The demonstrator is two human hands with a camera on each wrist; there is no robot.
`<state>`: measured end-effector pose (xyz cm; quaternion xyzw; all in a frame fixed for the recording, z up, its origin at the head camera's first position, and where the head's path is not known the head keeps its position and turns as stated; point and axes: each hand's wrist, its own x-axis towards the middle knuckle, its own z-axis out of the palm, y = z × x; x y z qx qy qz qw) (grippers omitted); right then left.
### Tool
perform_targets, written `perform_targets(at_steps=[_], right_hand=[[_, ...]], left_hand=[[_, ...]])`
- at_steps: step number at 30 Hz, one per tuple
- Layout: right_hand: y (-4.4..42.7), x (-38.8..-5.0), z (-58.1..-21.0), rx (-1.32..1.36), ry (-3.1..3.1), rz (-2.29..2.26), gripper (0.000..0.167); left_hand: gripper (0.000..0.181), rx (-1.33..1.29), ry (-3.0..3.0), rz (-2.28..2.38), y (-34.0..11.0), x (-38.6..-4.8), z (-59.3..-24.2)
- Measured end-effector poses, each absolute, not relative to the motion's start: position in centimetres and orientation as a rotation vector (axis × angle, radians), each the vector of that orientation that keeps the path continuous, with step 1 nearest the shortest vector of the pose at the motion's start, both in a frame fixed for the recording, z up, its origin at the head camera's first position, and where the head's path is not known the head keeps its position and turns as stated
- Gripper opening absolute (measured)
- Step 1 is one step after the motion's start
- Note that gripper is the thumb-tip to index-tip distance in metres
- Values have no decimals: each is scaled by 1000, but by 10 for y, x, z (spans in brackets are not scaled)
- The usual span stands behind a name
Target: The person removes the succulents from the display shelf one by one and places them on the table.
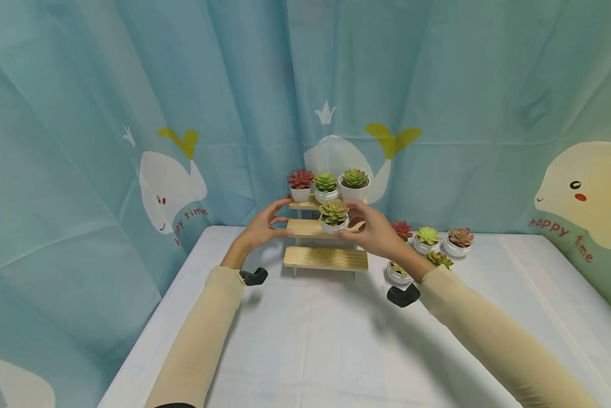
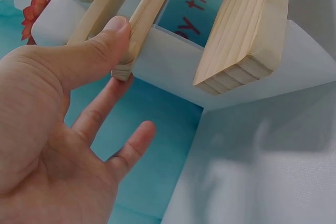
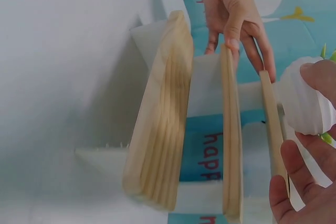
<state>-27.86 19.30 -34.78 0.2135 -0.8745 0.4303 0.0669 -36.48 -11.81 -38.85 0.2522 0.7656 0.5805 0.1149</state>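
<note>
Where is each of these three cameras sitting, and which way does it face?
Head: worn on the head, facing forward and down at the three-tier plant stand; left hand, right hand and sleeves show.
Left wrist: on that wrist, facing the stand's left end; only the left hand shows.
Right wrist: on that wrist, looking across the stand; the right hand, holding a potted succulent, and left hand show.
Both wrist views share the left hand pinching the middle plank.

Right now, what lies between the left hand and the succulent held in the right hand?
In the head view, only a bare stretch of the middle wooden shelf shows between the left hand and the held succulent.
</note>
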Motion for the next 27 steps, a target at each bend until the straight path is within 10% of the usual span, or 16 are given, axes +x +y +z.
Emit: perform_targets(at_steps=[27], right_hand=[[293, -243, -348, 479, -2712, 1095, 70]], left_hand=[[84, 753, 2238, 1705, -119, -366, -391]])
